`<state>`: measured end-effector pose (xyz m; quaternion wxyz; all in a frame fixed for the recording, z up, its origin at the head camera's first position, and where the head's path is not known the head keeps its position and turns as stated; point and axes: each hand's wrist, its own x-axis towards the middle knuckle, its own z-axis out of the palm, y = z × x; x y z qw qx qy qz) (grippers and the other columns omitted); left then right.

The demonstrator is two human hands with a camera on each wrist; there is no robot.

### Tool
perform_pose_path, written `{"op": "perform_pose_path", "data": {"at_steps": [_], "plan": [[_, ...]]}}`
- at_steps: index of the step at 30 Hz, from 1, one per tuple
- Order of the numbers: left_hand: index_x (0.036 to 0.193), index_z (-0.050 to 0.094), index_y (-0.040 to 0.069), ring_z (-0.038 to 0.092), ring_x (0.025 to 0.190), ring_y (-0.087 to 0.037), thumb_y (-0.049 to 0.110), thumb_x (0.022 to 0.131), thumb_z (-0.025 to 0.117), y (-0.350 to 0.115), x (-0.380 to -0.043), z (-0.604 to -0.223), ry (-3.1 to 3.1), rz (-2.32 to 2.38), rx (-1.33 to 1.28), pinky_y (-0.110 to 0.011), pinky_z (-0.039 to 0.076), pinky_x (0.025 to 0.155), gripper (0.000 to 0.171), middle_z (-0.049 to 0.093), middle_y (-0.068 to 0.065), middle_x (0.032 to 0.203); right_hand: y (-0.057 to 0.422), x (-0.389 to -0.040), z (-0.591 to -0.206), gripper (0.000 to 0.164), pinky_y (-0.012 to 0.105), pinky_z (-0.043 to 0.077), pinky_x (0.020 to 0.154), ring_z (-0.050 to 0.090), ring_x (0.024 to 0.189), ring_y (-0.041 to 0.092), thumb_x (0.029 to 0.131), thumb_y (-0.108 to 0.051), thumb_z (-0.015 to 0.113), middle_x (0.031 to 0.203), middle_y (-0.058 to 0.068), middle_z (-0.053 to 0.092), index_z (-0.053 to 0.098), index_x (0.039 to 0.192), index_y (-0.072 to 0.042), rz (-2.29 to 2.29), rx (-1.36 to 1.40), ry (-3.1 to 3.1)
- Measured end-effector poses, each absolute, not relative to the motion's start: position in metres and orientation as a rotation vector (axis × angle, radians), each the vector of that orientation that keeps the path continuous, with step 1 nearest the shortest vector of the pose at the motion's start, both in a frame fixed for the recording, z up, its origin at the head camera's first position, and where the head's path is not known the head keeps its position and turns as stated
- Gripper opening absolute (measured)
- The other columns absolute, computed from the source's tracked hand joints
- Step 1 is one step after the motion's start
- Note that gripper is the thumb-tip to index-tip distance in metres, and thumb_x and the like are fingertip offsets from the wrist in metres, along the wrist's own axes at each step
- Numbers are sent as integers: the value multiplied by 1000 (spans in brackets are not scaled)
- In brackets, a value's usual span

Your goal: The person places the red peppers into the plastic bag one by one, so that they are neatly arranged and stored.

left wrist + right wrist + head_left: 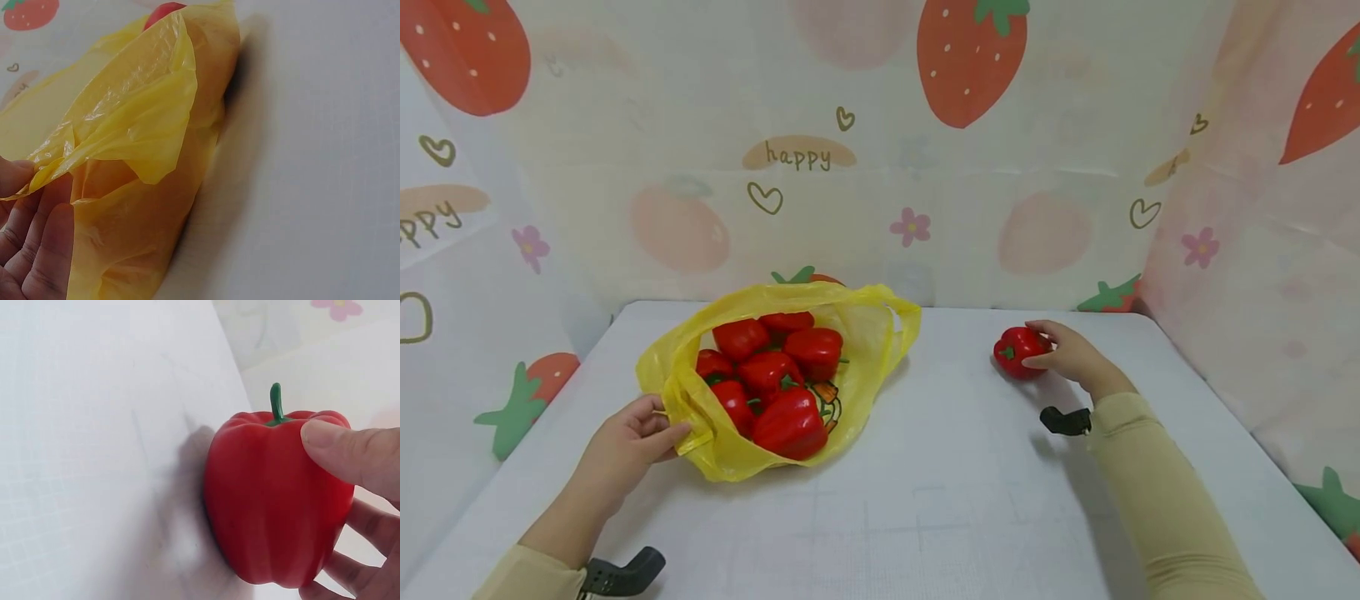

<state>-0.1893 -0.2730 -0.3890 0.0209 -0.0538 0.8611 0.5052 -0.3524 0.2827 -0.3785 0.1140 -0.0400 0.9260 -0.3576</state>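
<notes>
A yellow plastic bag (857,417) lies on the left half of the table, its mouth spread toward me. Inside it are several red bell peppers (767,375) with green stems. My left hand (632,437) pinches the bag's rim at its left side; in the left wrist view the thumb presses the folded yellow film (134,125) against the fingers. Off to the right, my right hand (1075,358) holds a single red bell pepper (1017,352) between thumb and fingers. The right wrist view shows this pepper (275,500) close over the table, its green stem upward.
The white table (917,508) has a faint grid pattern. Behind it and at both sides hangs a cloth (880,100) printed with strawberries, hearts and flowers. A black wrist device (623,573) is on the left arm, another black device (1066,421) on the right.
</notes>
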Motion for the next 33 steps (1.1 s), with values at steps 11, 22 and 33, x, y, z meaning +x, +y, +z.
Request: {"op": "perform_pose_path", "data": {"at_steps": [11,22,33], "plan": [[121,46,6,62,86,-13,38,86,61,-273,-188,-388,2670,1571,-162,-25,54,74,51,64,-10,100,293,-348,-388,77,55,38,95,29,126,43,79,-27,70,142,21,29,28,142,-10,-1033,-110,2713],[121,46,5,61,85,-12,39,85,61,-272,-186,-386,2681,1571,-158,-24,53,74,52,64,-10,100,288,-337,-403,81,57,35,97,29,125,43,79,-25,70,139,24,31,23,143,-9,-1114,-47,2713],[119,47,5,61,85,-12,40,85,61,-273,-185,-385,2685,1570,-157,-25,54,74,50,64,-10,99,283,-337,-411,75,52,37,95,34,123,38,80,-25,70,137,20,37,28,142,-13,-1271,-27,2728]]}}
